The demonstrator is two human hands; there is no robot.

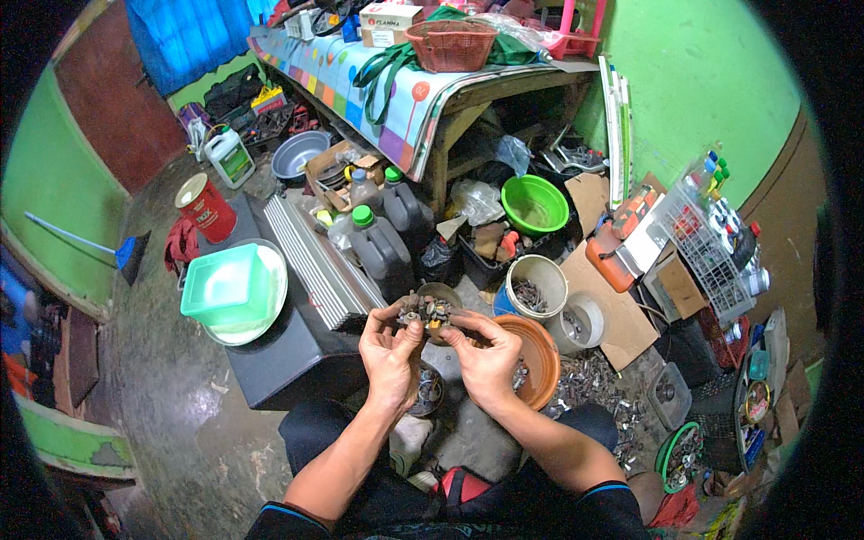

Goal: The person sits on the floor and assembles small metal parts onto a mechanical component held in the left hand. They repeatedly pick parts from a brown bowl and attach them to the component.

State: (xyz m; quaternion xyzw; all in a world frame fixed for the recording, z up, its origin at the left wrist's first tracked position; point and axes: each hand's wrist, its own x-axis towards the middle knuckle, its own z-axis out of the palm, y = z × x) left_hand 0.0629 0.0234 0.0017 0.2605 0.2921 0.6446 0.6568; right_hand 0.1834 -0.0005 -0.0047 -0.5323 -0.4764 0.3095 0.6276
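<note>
Both hands hold up a small grimy metal machine part (427, 312), dark and brownish with a yellow piece at its middle. My left hand (389, 353) grips its left side between thumb and fingers. My right hand (489, 358) pinches its right side, the thumb pressed near the yellow bit. Some of the part is covered by my fingers. Just below and right of it stands an orange-brown basin (544, 364) with small metal pieces inside. Under my left wrist sits a dark round container (430, 389) of small parts, partly hidden.
A white bucket (547, 281) of metal pieces stands beyond the basin; loose metal scraps (589, 391) cover the floor at right. On the left, a black box (270, 364) bears a green plastic tub (220, 281). Dark jugs (380, 256) and a cloth-covered table (405, 103) stand ahead.
</note>
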